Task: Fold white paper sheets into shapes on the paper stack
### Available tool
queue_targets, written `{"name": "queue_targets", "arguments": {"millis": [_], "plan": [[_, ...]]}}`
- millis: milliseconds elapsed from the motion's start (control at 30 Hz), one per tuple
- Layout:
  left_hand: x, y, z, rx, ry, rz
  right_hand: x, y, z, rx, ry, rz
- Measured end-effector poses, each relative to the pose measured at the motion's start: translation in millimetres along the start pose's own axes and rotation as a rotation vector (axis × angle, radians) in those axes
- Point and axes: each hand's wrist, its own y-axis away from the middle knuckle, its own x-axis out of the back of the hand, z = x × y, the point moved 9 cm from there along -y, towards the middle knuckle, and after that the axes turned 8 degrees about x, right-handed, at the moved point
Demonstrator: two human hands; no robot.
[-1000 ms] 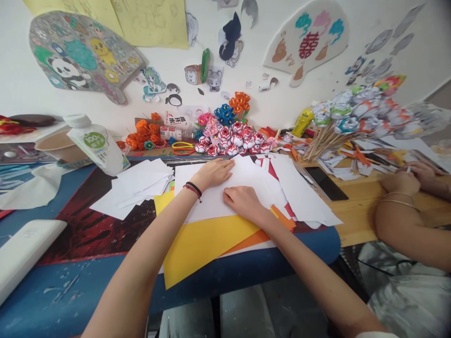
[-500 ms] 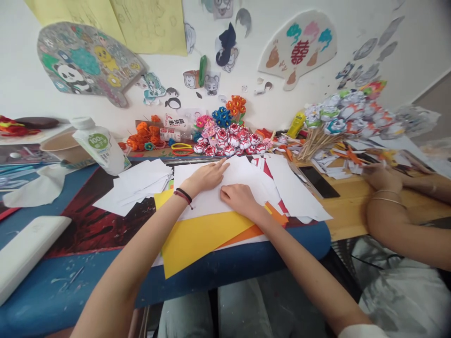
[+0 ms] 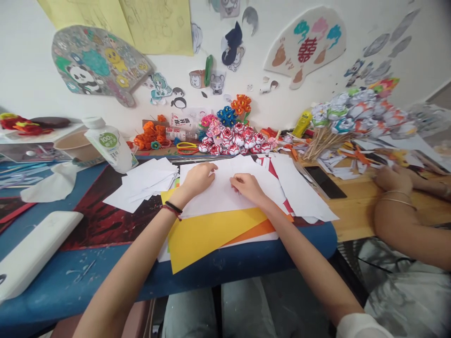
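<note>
A white sheet of paper [image 3: 221, 199] lies in front of me on yellow paper [image 3: 211, 239] and orange paper [image 3: 252, 233]. My left hand [image 3: 200, 179] rests on the left part of the white sheet, its fingers somewhat bent but not closed around anything. On the same sheet, to the right, my right hand [image 3: 248, 188] has its fingers curled into a pinch. Whatever may be between those fingertips is too small to make out. Cut white pieces [image 3: 144, 180] are piled to the left, and another white sheet [image 3: 305, 188] lies to the right.
Red-and-white paper flowers [image 3: 236, 139] stand along the wall behind the sheets. A white bottle [image 3: 111, 145] and a long white case [image 3: 38, 253] are on the left. Rightward are a black phone [image 3: 324, 181], paper scraps, and another person's arm [image 3: 398, 216].
My left hand has drawn back slightly to the left and its fingers have bent. My right hand's fingers have shifted into a raised pinch. The whole view has swung a little left.
</note>
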Motion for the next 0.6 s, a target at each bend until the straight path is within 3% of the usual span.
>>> {"name": "queue_targets", "arguments": {"millis": [167,300,600], "plan": [[-19.3,-11.1,22.9,-0.060,-0.124,0.030,10.9,-34.6,-5.8,0.182,0.159,0.165],[-26.5,-2.6,34.1,-0.103,-0.245,0.106,-7.2,-52.2,0.0,0.232,0.281,0.124],[-26.9,-2.2,30.7,-0.111,-0.228,0.153,-19.6,-50.7,8.1,0.280,0.350,0.108]]}}
